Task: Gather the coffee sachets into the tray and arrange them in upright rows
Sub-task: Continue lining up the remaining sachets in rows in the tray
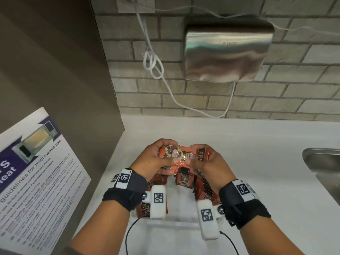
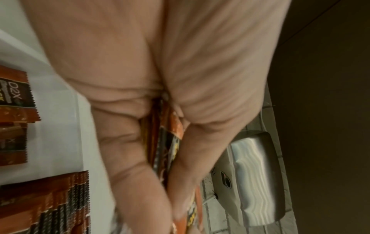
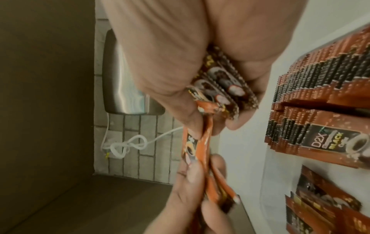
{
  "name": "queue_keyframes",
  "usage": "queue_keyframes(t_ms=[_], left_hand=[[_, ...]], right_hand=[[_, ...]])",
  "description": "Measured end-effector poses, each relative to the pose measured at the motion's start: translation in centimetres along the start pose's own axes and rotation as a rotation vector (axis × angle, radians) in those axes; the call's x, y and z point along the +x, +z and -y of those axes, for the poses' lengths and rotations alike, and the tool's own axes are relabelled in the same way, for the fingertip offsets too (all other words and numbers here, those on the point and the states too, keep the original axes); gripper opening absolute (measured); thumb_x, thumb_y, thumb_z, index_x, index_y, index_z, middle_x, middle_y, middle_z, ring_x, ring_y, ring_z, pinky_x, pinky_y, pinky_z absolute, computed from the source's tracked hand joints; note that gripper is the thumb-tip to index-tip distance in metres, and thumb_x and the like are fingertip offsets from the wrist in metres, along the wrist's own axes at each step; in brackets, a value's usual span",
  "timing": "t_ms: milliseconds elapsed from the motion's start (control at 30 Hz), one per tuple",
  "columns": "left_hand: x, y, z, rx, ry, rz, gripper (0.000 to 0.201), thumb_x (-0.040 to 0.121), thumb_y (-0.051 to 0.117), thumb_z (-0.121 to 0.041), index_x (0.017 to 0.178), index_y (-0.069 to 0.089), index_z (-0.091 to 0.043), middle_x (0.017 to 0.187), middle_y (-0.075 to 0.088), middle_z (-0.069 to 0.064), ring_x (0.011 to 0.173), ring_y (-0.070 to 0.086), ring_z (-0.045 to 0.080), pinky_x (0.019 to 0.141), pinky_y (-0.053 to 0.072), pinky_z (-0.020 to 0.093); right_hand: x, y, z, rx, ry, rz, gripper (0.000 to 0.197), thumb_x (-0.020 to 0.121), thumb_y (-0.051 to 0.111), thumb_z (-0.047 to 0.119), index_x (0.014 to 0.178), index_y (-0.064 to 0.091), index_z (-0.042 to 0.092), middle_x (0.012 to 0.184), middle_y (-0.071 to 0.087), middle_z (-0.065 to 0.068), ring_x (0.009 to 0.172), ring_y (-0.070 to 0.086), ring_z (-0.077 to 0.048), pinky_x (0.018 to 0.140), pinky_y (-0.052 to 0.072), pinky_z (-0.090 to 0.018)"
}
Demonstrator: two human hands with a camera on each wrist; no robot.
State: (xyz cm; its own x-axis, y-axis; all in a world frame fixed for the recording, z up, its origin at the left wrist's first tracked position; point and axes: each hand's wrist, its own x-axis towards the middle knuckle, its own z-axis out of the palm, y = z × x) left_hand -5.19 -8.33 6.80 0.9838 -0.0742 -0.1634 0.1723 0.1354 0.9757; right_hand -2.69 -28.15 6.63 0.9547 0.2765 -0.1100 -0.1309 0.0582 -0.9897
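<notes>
Over the white counter my left hand (image 1: 158,159) grips a small stack of orange coffee sachets (image 1: 174,155), thumb on top. My right hand (image 1: 207,161) holds a few brown-black sachets (image 1: 202,153) in its curled fingers and pinches the end of the orange stack (image 3: 197,152) with thumb and forefinger. Below my hands a clear tray (image 1: 182,223) holds upright rows of brown D2X sachets (image 1: 204,186), seen as stepped rows in the right wrist view (image 3: 320,101) and at the left wrist view's edge (image 2: 50,204). The left wrist view shows the stack (image 2: 160,142) clamped between thumb and fingers.
A steel hand dryer (image 1: 228,52) hangs on the brick wall with a knotted white cable (image 1: 153,61). A steel sink (image 1: 323,166) lies at the right. A brown cabinet side with a microwave notice (image 1: 36,177) stands at the left. Black wires (image 1: 128,234) trail from the wrist cameras.
</notes>
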Motion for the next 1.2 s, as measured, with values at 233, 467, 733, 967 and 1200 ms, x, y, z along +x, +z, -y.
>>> queue_keyframes(t_ms=[233,467,733,967,1200], left_hand=[[-0.3,0.1,0.0,0.017,-0.062,-0.01,0.022,0.093,0.069,-0.023,0.115,0.068,-0.018,0.116,0.069,0.018,0.084,0.072,0.026,0.053,0.057,0.027],[-0.8,1.3,0.3,0.008,-0.062,0.052,0.028,0.09,0.072,-0.015,0.117,0.064,-0.013,0.104,0.074,0.019,0.087,0.073,0.036,0.044,0.054,0.023],[-0.7,0.3,0.9,-0.202,-0.062,0.084,0.042,0.093,0.054,0.013,0.129,0.058,-0.01,0.118,0.064,0.021,0.106,0.066,0.043,0.063,0.062,0.034],[-1.1,0.4,0.8,0.038,-0.011,0.104,0.05,0.083,0.075,0.008,0.124,0.057,-0.015,0.109,0.066,0.013,0.087,0.073,0.028,0.059,0.061,0.032],[-0.7,-0.7,0.9,0.081,0.085,-0.146,0.035,0.078,0.084,-0.007,0.106,0.066,-0.017,0.108,0.068,0.015,0.072,0.071,0.028,0.042,0.051,0.025]], right_hand=[[0.2,-0.8,1.2,-0.079,-0.019,0.042,0.036,0.085,0.067,-0.008,0.114,0.064,0.013,0.09,0.065,-0.014,0.066,0.054,-0.024,0.061,0.049,-0.033],[0.7,0.7,0.3,0.081,-0.086,-0.025,0.037,0.082,0.079,0.012,0.115,0.066,0.023,0.106,0.071,-0.015,0.095,0.07,-0.036,0.086,0.057,-0.047],[0.7,0.4,0.0,0.202,-0.02,-0.017,0.047,0.089,0.058,-0.011,0.126,0.06,0.018,0.109,0.071,-0.017,0.103,0.07,-0.032,0.09,0.056,-0.046],[0.5,1.3,0.3,-0.166,-0.146,0.027,0.027,0.083,0.078,0.011,0.106,0.066,0.02,0.087,0.069,-0.014,0.076,0.068,-0.02,0.078,0.057,-0.041],[0.0,0.5,0.1,-0.094,-0.062,0.041,0.036,0.082,0.076,-0.002,0.112,0.064,0.013,0.082,0.063,-0.002,0.069,0.062,-0.016,0.061,0.055,-0.027]])
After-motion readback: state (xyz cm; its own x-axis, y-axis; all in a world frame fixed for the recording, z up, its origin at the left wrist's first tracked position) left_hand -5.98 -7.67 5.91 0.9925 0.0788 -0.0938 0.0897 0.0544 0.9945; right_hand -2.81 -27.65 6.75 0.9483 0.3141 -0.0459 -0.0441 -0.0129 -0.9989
